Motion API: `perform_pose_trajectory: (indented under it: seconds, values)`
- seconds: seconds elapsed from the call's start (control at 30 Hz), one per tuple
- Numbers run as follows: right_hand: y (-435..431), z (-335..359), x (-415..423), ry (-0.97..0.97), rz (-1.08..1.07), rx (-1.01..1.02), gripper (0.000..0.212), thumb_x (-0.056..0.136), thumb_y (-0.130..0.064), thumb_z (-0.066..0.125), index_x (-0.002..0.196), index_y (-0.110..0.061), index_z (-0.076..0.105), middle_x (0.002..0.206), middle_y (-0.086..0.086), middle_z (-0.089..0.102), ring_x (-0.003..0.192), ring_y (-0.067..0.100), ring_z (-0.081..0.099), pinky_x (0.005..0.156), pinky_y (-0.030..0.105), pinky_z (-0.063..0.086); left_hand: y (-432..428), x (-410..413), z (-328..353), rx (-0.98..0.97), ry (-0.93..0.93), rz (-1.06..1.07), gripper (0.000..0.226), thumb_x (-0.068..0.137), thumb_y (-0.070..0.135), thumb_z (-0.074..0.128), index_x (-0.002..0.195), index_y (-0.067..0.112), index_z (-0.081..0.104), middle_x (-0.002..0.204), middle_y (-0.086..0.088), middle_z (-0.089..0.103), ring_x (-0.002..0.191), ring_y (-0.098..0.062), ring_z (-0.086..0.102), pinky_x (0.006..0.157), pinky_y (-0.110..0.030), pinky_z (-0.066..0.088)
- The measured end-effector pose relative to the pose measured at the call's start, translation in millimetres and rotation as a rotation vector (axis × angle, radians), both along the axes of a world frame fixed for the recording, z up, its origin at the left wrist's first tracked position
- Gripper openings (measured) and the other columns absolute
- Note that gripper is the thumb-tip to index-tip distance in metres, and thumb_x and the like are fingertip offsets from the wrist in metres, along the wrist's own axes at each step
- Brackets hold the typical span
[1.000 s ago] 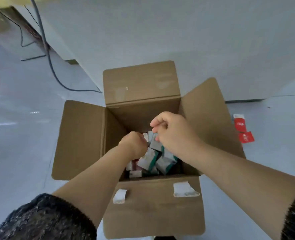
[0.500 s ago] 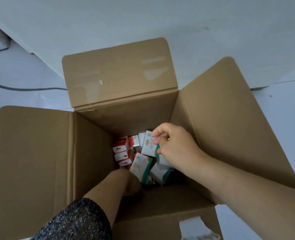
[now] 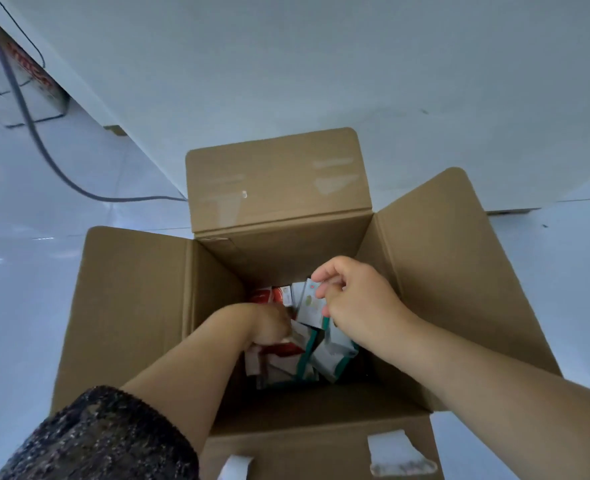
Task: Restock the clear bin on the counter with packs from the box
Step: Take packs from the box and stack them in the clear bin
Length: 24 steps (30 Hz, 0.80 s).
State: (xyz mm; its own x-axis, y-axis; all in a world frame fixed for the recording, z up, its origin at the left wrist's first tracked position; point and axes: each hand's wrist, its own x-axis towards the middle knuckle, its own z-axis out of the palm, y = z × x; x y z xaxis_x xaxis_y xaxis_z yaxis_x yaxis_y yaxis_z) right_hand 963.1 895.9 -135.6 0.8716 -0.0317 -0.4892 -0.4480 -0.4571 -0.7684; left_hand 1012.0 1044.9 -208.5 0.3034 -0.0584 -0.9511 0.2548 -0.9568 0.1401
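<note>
1. Head view: Both my arms reach down into the open cardboard box (image 3: 286,188), its four flaps folded out, standing on a pale glossy floor (image 3: 44,271) against a white cabinet front (image 3: 321,64).
2. My right hand (image 3: 359,299) pinches the top edge of a white pack with a teal side (image 3: 310,304) between thumb and fingertips, the other fingers curled in; the pack stands upright near the box's middle.
3. My left hand (image 3: 269,323) is lower in the box, closed among the packs; I cannot tell from here just what it has hold of.
4. More packs (image 3: 324,358), some red-and-white, some white-and-teal, lie jumbled on the box bottom below both hands.
5. A grey cable (image 3: 44,150) runs across the floor at upper left to behind the box; torn white tape (image 3: 399,453) clings to the near flap.
</note>
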Motion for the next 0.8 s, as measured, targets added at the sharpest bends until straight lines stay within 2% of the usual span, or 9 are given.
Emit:
perform_pose_trajectory:
  seconds: [0.07, 0.17, 0.23, 0.3, 0.37, 0.43, 0.57, 0.67, 0.8]
  values:
    - [0.7, 17.9, 0.3, -0.039, 0.021, -0.007, 0.024, 0.096, -0.013, 0.043, 0.092, -0.034, 0.055, 0.091, -0.011, 0.062, 0.079, 0.007, 0.062, 0.061, 0.020, 0.047, 0.8, 2.2, 35.4, -0.131, -0.210, 0.101, 0.028, 0.097, 0.025, 0.050, 0.120, 0.011, 0.055, 0.104, -0.007, 0.058, 0.071, -0.013, 0.050, 0.060, -0.022, 0.041]
    - [1.0, 51.1, -1.0, -0.096, 0.031, -0.022, 0.028, 0.095, -0.013, 0.041, 0.085, -0.037, 0.052, 0.091, -0.012, 0.061, 0.085, 0.010, 0.062, 0.073, 0.026, 0.051, 8.0, -6.1, 91.1, -0.281, -0.319, 0.315, 0.005, 0.092, 0.012, 0.056, 0.093, 0.016, 0.057, 0.080, -0.004, 0.052, 0.060, -0.010, 0.041, 0.046, -0.018, 0.035]
    - [-1.0, 77.0, -5.4, -0.136, 0.040, -0.037, 0.027, 0.094, -0.013, 0.041, 0.087, -0.036, 0.052, 0.092, -0.012, 0.060, 0.087, 0.011, 0.062, 0.079, 0.030, 0.053, 13.3, -15.3, 128.5, -0.394, -0.336, 0.432, 0.018, 0.086, -0.003, 0.061, 0.092, 0.012, 0.053, 0.077, -0.006, 0.050, 0.055, -0.009, 0.043, 0.039, -0.012, 0.034]
    - [-5.1, 105.8, -12.2, -0.189, 0.096, -0.080, 0.023, 0.094, -0.012, 0.044, 0.094, -0.033, 0.054, 0.099, -0.012, 0.060, 0.093, 0.008, 0.059, 0.083, 0.028, 0.051, 17.2, -26.7, 168.2, -0.508, -0.325, 0.534, 0.024, 0.085, -0.011, 0.058, 0.088, 0.011, 0.051, 0.073, -0.006, 0.054, 0.045, -0.004, 0.047, 0.037, -0.011, 0.033]
    - [-10.7, 139.7, -19.9, -0.240, 0.200, -0.130, 0.026, 0.089, -0.011, 0.051, 0.104, -0.033, 0.053, 0.110, -0.011, 0.059, 0.104, 0.008, 0.056, 0.088, 0.025, 0.049, 20.0, -38.5, 208.3, -0.612, -0.287, 0.645, 0.024, 0.087, -0.009, 0.057, 0.087, 0.014, 0.051, 0.062, 0.001, 0.060, 0.041, -0.003, 0.046, 0.040, -0.012, 0.033]
    - [-16.3, 180.4, -26.4, -0.292, 0.340, -0.205, 0.042, 0.082, -0.015, 0.059, 0.118, -0.034, 0.049, 0.118, -0.010, 0.055, 0.111, 0.010, 0.051, 0.092, 0.027, 0.047, 20.4, -49.8, 250.3, -0.697, -0.275, 0.682, 0.019, 0.090, -0.003, 0.058, 0.091, 0.015, 0.053, 0.059, 0.004, 0.062, 0.048, -0.007, 0.044, 0.048, -0.015, 0.035]
    - [-24.5, 277.2, -36.7, -0.464, 0.599, -0.355, 0.075, 0.078, -0.029, 0.069, 0.140, -0.035, 0.027, 0.134, -0.011, 0.038, 0.123, 0.009, 0.030, 0.095, 0.020, 0.031, 14.7, -65.9, 349.2, -0.905, -0.319, 0.715, 0.014, 0.087, 0.007, 0.062, 0.096, 0.016, 0.055, 0.064, -0.005, 0.053, 0.052, -0.010, 0.044, 0.047, -0.015, 0.038]
    - [-32.6, 359.0, -41.5, -0.659, 0.676, -0.483, 0.079, 0.081, -0.032, 0.066, 0.145, -0.032, 0.018, 0.139, -0.008, 0.031, 0.127, 0.013, 0.024, 0.106, 0.028, 0.030, 5.9, -73.7, 430.5, -0.991, -0.457, 0.657, 0.013, 0.090, 0.016, 0.062, 0.100, 0.020, 0.055, 0.063, -0.003, 0.049, 0.051, -0.010, 0.043, 0.046, -0.016, 0.037]
    - [-45.1, 478.5, -43.7, -0.889, 0.646, -0.618, 0.072, 0.087, -0.031, 0.059, 0.146, -0.027, 0.019, 0.136, -0.004, 0.036, 0.122, 0.017, 0.031, 0.104, 0.025, 0.026, -10.2, -85.1, 540.7, -1.071, -0.733, 0.606, 0.017, 0.093, 0.024, 0.055, 0.109, 0.020, 0.057, 0.066, -0.002, 0.051, 0.049, -0.011, 0.043, 0.046, -0.018, 0.037]
